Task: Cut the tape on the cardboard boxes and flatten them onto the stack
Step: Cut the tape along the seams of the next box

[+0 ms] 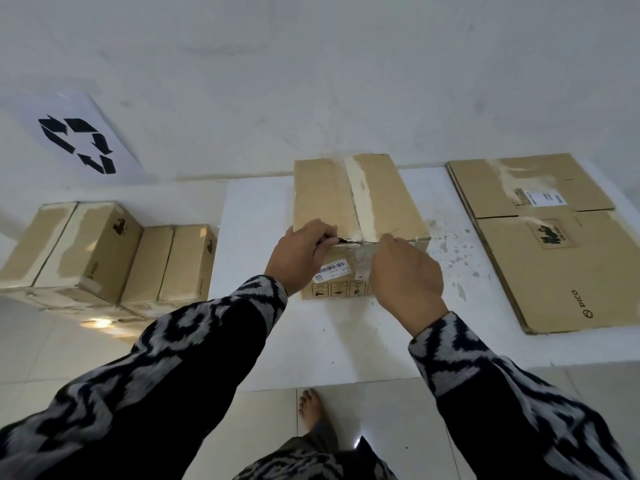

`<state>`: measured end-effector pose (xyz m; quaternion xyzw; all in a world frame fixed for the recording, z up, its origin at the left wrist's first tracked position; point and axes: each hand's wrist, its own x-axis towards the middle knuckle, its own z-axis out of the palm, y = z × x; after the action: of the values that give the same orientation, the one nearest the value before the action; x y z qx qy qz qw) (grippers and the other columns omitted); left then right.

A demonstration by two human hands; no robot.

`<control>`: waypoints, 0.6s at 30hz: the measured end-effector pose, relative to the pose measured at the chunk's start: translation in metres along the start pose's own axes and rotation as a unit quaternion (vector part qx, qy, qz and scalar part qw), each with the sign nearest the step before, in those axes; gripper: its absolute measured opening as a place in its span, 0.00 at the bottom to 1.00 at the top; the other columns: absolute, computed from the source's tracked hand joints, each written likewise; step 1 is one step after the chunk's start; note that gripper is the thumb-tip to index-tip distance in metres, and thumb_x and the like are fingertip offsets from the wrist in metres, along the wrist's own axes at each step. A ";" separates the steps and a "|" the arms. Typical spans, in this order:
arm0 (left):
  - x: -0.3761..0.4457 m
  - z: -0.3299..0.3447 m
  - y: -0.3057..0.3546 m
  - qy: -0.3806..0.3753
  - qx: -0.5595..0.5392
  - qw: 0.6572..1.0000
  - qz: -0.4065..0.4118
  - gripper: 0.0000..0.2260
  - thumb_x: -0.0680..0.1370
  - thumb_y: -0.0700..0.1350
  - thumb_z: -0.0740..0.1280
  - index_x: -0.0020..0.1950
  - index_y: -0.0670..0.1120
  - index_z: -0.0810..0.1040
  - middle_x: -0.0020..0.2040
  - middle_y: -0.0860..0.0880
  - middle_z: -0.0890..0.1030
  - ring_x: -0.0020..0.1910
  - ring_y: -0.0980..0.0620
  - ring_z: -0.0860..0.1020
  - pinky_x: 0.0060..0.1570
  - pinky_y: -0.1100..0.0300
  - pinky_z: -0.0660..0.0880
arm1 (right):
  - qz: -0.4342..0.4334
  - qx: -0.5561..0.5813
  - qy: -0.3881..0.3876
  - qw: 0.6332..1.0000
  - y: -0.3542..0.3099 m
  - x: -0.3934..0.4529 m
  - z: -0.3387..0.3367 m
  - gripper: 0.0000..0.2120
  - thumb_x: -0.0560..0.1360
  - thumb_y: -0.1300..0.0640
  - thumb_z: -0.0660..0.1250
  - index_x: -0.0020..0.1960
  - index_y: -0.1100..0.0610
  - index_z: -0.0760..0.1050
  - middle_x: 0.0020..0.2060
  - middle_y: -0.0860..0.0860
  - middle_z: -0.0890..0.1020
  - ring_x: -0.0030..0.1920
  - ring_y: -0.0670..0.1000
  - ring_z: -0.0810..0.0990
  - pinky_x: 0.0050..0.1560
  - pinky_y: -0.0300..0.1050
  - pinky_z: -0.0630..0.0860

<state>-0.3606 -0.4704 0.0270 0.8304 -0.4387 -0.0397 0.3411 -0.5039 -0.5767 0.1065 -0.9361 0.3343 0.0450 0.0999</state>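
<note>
Left hand [300, 252] had fingers curled over the near top edge of the box [349, 216], gripping the flap at the seam. Right hand [405, 275] was curled at the same edge; what it pinched couldn't be made out. Box sat mid-bench [263, 334], tape strip [363, 199] on top, barcode label [330, 270] on front. Flattened stack [550, 244] to the right read "PICO". Taped boxes [104, 251] sat left.

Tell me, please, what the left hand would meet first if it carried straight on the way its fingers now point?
Probably nothing new: the left hand already grips the near top edge of the upright box. Pushed further, its fingers would likely slide under that flap, though depth is unclear.
</note>
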 end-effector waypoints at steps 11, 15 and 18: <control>-0.009 0.003 -0.008 -0.035 -0.025 0.999 0.005 0.05 0.81 0.49 0.65 0.54 0.50 0.73 0.54 0.52 0.84 0.51 0.50 0.82 0.50 0.50 0.78 | 0.034 0.077 0.006 0.996 0.033 -0.014 0.022 0.09 0.82 0.54 0.54 0.52 0.55 0.71 0.39 0.48 0.76 0.36 0.50 0.73 0.30 0.43 0.62; -0.028 0.011 -0.028 -0.152 0.041 0.987 -0.034 0.16 0.79 0.54 0.67 0.66 0.56 0.71 0.75 0.52 0.67 0.77 0.45 0.59 0.71 0.44 0.64 | 0.084 0.307 -0.105 0.942 0.057 -0.036 0.040 0.11 0.82 0.46 0.54 0.51 0.51 0.72 0.39 0.52 0.79 0.35 0.50 0.74 0.35 0.45 0.68; -0.032 0.009 -0.035 -0.175 0.037 0.980 -0.085 0.26 0.79 0.56 0.67 0.75 0.59 0.64 0.81 0.56 0.51 0.78 0.46 0.57 0.72 0.50 0.62 | 0.141 0.443 -0.148 0.873 0.065 -0.044 0.062 0.12 0.83 0.47 0.55 0.51 0.51 0.74 0.39 0.50 0.75 0.34 0.49 0.70 0.35 0.43 0.69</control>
<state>-0.3593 -0.4376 -0.0083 0.8570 -0.4204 -0.1968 0.2241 -0.5804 -0.5849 0.0430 -0.7188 0.4291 0.0439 0.5453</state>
